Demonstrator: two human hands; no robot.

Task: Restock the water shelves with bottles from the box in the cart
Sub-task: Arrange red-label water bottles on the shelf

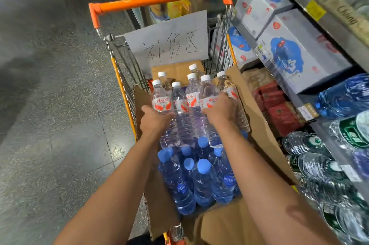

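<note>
From the head cam, both hands are down in the brown cardboard box (257, 116) sitting in the orange-handled wire shopping cart (159, 1). The left hand (154, 118) curls round the outer bottle of a cluster of clear plastic water bottles with white caps and red-and-white labels (186, 105), and the right hand (219, 111) wraps the other side, so the bunch looks squeezed between them at label height, toward the far end of the box. Those full bottles are probably heavy as a bunch, and the thin plastic is smooth and a bit squishy, so I'd say pressing in at the labels is right, but the middle ones could slip out since nothing sits under them. At the near end of the box stand blue-tinted plastic bottles with blue caps (199, 176), packed tight. Room-wise, the box flaps stick up on both sides, the right flap leaning toward the metal store shelves (311, 15) just beside the cart, so the lift likely has to go straight up first. The grey speckled floor (50, 105) lies on the left.
</note>
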